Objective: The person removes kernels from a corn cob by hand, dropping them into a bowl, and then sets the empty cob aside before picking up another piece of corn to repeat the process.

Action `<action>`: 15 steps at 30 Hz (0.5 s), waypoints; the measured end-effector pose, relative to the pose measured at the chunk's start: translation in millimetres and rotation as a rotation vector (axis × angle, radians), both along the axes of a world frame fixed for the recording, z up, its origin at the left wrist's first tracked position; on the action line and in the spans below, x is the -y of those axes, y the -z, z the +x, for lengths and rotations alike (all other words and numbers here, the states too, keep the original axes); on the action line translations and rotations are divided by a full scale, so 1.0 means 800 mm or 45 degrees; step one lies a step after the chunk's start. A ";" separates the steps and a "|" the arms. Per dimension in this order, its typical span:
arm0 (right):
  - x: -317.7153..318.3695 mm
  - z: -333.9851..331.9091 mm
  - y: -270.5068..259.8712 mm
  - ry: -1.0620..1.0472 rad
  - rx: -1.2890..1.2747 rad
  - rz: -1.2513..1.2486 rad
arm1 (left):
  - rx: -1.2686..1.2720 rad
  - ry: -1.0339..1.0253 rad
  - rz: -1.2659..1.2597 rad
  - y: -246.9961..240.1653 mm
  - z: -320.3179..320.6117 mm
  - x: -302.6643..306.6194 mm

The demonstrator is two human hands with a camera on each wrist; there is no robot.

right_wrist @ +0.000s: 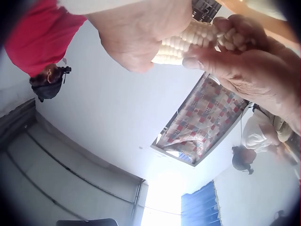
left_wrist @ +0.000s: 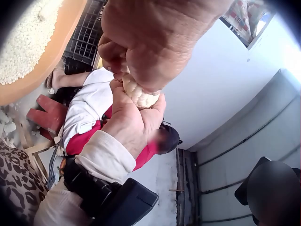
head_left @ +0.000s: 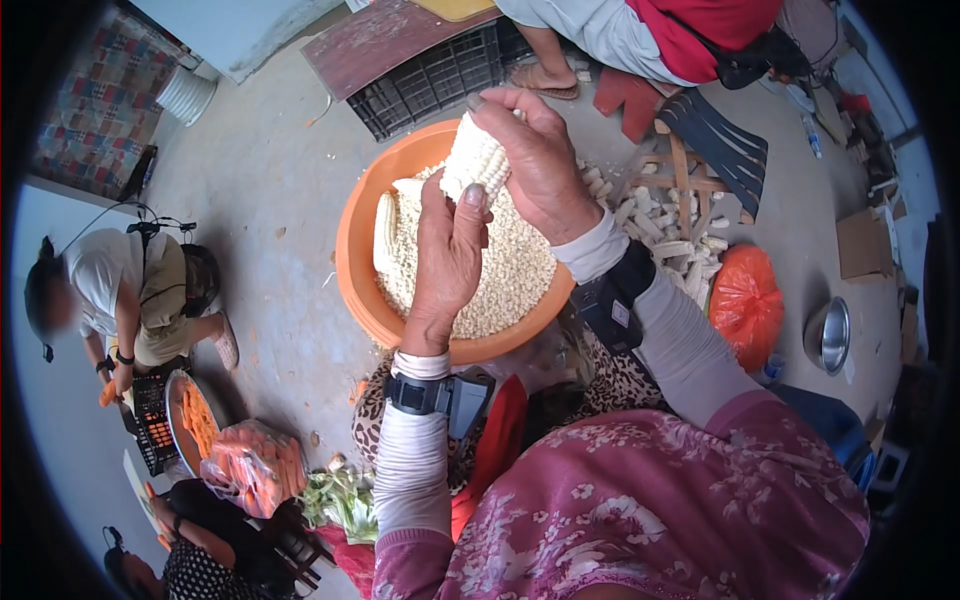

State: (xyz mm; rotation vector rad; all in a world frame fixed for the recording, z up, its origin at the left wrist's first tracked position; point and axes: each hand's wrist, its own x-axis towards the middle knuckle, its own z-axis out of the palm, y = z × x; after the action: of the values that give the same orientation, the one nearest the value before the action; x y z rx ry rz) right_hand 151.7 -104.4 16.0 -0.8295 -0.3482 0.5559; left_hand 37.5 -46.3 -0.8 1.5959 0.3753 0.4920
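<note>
Both hands hold one ear of white corn [head_left: 478, 155] above a wide orange basin [head_left: 352, 240]. My right hand [head_left: 540, 165] grips its upper end, the thumb lying along the kernels. At the lower end my left hand [head_left: 448, 260] has its fingers around the ear, thumb pressed to the kernels. Rows of pale kernels [right_wrist: 186, 44] show between the two hands in the right wrist view. Loose kernels [head_left: 505, 280] fill much of the basin, and another whole ear [head_left: 385, 232] leans inside its left wall.
Stripped cobs [head_left: 665, 230] lie in a heap right of the basin, beside a folding stool [head_left: 710, 150] and a red plastic bag [head_left: 745, 305]. A black crate [head_left: 430, 90] stands behind. At left, people sit near a bowl of carrots [head_left: 197, 415]. A metal bowl [head_left: 828, 335] is far right.
</note>
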 end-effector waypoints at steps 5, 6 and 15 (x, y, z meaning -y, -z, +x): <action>0.000 0.001 -0.001 0.016 0.004 0.007 | 0.060 -0.126 0.074 0.001 0.005 0.009; -0.002 -0.001 -0.003 0.016 0.004 0.007 | 0.061 -0.126 0.075 0.003 0.005 0.009; -0.014 -0.022 0.004 0.140 0.236 -0.020 | 0.041 -0.266 -0.235 0.017 0.001 -0.006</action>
State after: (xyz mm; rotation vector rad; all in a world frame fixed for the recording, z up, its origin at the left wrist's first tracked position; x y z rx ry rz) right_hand 133.9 -93.2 12.5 -0.9126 -0.4653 0.3809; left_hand 38.0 -41.6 -14.7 1.3757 0.5504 0.6236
